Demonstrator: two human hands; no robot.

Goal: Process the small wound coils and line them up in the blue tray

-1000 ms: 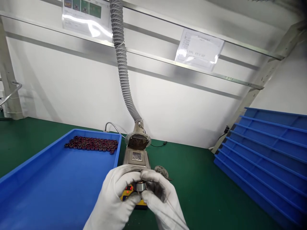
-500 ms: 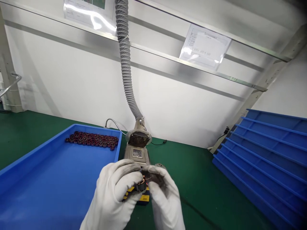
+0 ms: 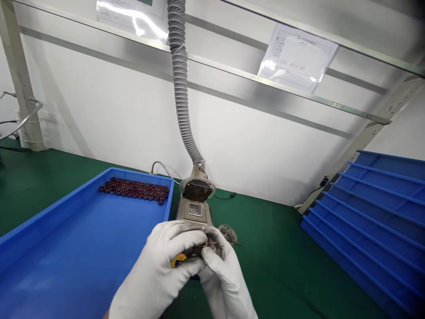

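Both of my hands wear white gloves and meet at the lower middle of the view. My left hand is closed around a small dark ring-shaped part with copper wire, which looks like a motor stator. My right hand presses thumb and fingers together at the part's right side, where thin copper wire ends stick out. Gloved fingers hide most of the part. Just behind them stands a metal box with a patterned plate on top; a yellow panel with a red light shows beneath the left fingers.
A blue tray on the left holds several rows of dark red round parts. A grey hose drops to a round hood. Stacked blue trays lean at right. A round dish sits right of the box.
My right hand has moved in against the part, its thumb now touching it. The part has turned and is more covered. The camera has shifted slightly, revealing the round dish.
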